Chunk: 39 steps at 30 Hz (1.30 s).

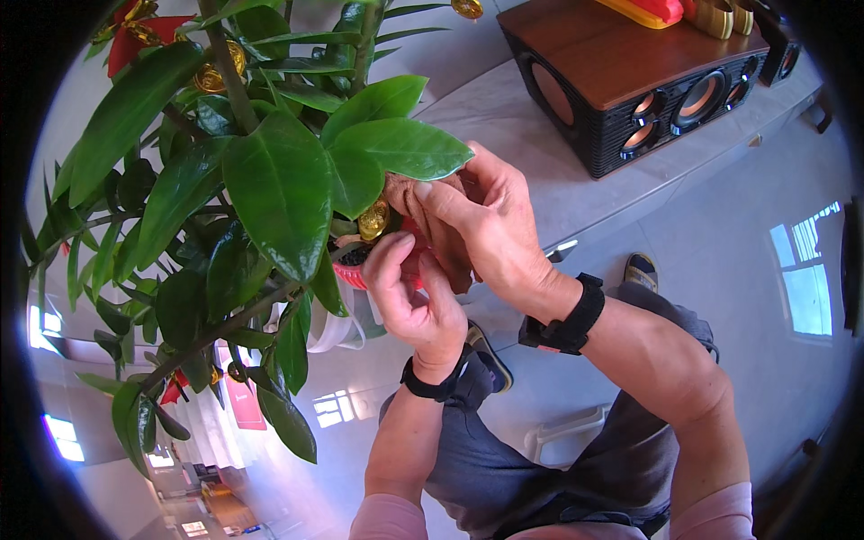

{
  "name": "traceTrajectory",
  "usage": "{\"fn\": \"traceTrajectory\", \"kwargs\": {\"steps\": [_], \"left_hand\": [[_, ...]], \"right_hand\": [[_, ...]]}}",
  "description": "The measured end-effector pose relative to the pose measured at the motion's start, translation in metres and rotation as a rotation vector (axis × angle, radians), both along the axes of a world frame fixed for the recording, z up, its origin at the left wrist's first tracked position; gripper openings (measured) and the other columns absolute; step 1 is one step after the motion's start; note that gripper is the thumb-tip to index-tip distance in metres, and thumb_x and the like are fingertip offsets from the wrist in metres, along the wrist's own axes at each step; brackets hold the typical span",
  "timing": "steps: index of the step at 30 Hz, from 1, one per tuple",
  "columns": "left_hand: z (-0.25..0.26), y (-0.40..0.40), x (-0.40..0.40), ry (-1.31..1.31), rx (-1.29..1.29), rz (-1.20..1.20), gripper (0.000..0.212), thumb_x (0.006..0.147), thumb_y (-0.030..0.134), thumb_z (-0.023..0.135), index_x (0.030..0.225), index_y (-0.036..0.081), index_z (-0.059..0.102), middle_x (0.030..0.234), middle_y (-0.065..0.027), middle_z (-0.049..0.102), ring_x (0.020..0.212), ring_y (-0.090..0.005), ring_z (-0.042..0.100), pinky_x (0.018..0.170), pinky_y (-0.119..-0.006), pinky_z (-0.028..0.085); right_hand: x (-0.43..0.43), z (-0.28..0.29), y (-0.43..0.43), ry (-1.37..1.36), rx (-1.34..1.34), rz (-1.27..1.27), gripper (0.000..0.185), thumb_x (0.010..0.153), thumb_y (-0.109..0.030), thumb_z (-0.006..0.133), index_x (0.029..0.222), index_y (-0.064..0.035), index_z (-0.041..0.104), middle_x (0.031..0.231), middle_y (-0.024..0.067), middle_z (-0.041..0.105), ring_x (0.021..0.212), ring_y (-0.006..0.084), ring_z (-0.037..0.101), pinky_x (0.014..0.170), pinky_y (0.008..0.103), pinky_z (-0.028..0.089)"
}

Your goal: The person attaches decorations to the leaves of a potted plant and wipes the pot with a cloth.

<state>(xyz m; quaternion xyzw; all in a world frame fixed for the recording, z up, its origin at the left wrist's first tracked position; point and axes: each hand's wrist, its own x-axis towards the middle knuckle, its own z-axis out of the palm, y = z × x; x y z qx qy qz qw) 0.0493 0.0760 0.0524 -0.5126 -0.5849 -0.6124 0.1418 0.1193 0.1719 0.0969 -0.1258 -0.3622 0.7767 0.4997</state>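
Observation:
A leafy green potted plant (280, 196) fills the left of the view, its pot (351, 275) red at the rim. My right hand (496, 223) holds a brown cloth (432, 223) with the thumb near the underside of a glossy leaf (412, 145). Just below and left of it, my left hand (418, 297) is raised beside the red pot with its fingers curled and apart; nothing shows in it. A gold ornament (373, 219) hangs just above my left fingertips. The leaves and cloth hide part of the pot.
A wood-topped speaker (634, 74) stands on the grey stone-look cabinet top (472, 108) at the upper right. Red bows with gold ornaments (219, 67) hang among the stems. Below are my feet on the tiled floor and a white plastic stool (567, 435) between my legs.

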Motion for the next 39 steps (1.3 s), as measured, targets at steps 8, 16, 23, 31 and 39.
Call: {"fn": "traceTrajectory", "kwargs": {"steps": [8, 16, 23, 31, 39], "left_hand": [[0.0, -0.003, -0.001, 0.082, -0.08, 0.032, 0.031, 0.093, -0.011, 0.053, 0.123, -0.004, 0.052, 0.125, -0.015, 0.053, 0.108, -0.0246, 0.062, 0.092, -0.033, 0.053], [0.001, -0.003, -0.002, 0.128, -0.104, 0.027, 0.031, 0.092, -0.012, 0.053, 0.122, -0.004, 0.052, 0.125, -0.016, 0.053, 0.111, -0.0241, 0.06, 0.092, -0.033, 0.053], [-0.001, -0.005, -0.001, 0.079, -0.126, 0.022, 0.032, 0.091, -0.015, 0.051, 0.121, -0.005, 0.052, 0.126, -0.0175, 0.052, 0.112, -0.0256, 0.06, 0.094, -0.034, 0.052], [-0.004, -0.001, -0.001, 0.078, -0.074, 0.038, 0.032, 0.089, -0.013, 0.056, 0.119, -0.002, 0.057, 0.123, -0.0147, 0.055, 0.107, -0.0246, 0.06, 0.089, -0.032, 0.051], [-0.006, 0.003, 0.002, 0.031, -0.009, 0.015, 0.031, 0.088, -0.012, 0.061, 0.117, 0.0, 0.061, 0.12, -0.013, 0.058, 0.104, -0.0235, 0.061, 0.083, -0.03, 0.053]], "right_hand": [[-0.001, -0.01, 0.006, -0.188, -0.035, 0.072, 0.013, 0.085, -0.007, 0.068, 0.089, 0.0025, 0.061, 0.079, 0.0046, 0.064, 0.075, 0.0091, 0.057, 0.067, 0.0269, 0.049], [-0.008, -0.017, 0.011, -0.205, -0.001, -0.014, 0.014, 0.084, -0.007, 0.067, 0.09, 0.0033, 0.061, 0.079, 0.0047, 0.064, 0.075, 0.0091, 0.057, 0.068, 0.0268, 0.049], [0.0, -0.001, 0.008, -0.147, 0.059, -0.041, 0.014, 0.084, -0.008, 0.067, 0.088, 0.0029, 0.06, 0.077, 0.0045, 0.063, 0.074, 0.0094, 0.056, 0.068, 0.027, 0.049], [0.004, 0.002, 0.003, -0.139, 0.101, -0.065, 0.012, 0.087, -0.003, 0.067, 0.092, 0.0029, 0.059, 0.082, 0.0062, 0.068, 0.079, 0.0086, 0.061, 0.071, 0.0255, 0.051], [-0.004, 0.001, 0.001, -0.095, 0.155, -0.094, 0.012, 0.089, -0.003, 0.071, 0.091, 0.0007, 0.06, 0.082, 0.003, 0.068, 0.076, 0.0057, 0.059, 0.067, 0.0237, 0.05]]}}
